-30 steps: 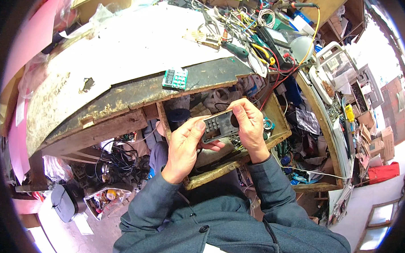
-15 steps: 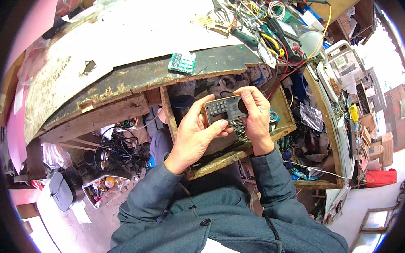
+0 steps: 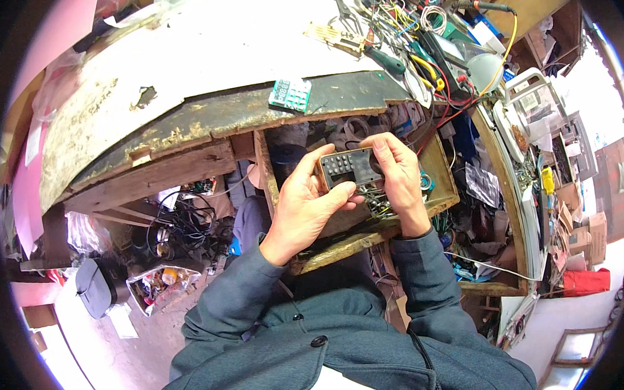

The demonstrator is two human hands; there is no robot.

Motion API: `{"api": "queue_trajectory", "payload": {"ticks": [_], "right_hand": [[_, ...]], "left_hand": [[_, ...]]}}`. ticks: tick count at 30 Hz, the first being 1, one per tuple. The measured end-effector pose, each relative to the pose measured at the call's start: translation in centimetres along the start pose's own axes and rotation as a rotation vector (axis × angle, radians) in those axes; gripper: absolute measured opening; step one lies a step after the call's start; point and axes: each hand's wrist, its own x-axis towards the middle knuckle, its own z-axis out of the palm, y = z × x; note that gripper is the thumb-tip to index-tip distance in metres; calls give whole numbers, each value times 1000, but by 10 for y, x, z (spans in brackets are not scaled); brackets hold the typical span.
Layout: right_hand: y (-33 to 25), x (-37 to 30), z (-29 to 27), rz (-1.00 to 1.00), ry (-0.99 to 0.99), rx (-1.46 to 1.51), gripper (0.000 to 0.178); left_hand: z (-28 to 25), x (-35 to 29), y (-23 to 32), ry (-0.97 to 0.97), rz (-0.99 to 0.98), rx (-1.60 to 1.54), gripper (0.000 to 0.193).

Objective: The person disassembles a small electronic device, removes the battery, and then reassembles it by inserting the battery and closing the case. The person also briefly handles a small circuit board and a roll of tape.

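Note:
Between both hands, above an open wooden drawer (image 3: 358, 245), is a small dark rectangular keypad casing (image 3: 352, 167) with rows of light round buttons. My left hand (image 3: 304, 212) grips its left end, thumb along the near edge and fingers curled around the far side. At the other end my right hand (image 3: 402, 181) is closed on it, its thumb lying over the casing's right part. The underside and most fingertips are hidden. On the bench edge beyond my hands lies a small green circuit board (image 3: 290, 95) with a digit display and buttons.
A white-topped bench (image 3: 217, 43) spans the far side. At its right end pile up wires, a dark green-handled screwdriver (image 3: 386, 60), yellow-handled pliers (image 3: 426, 70) and a meter with red leads. Another cluttered compartment (image 3: 490, 286) stands right. A bin of scraps (image 3: 165, 286) sits lower left.
My right thumb has come down over the right end of the casing, covering more of its round dark area. The whole view has shifted slightly; both hands keep their hold.

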Motion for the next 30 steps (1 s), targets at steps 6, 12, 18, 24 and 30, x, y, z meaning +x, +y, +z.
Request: {"api": "queue_trajectory", "payload": {"ticks": [6, 12, 18, 24, 30], "right_hand": [[-32, 12, -15, -255, 186, -324, 19], [-68, 71, -22, -587, 195, -614, 15], [-65, 164, -9, -769, 96, -1004, 28], [-59, 203, 2, -699, 27, -1107, 23], [-73, 212, -5, -504, 101, -317, 21]], "left_hand": [[1, -1, 2, 6, -12, 37, 59], [1, 3, 4, 15, -21, 56, 59], [0, 6, 7, 32, -6, 79, 57], [-3, 5, 6, 20, -6, 72, 55], [-4, 7, 4, 24, -29, 88, 56]]}}
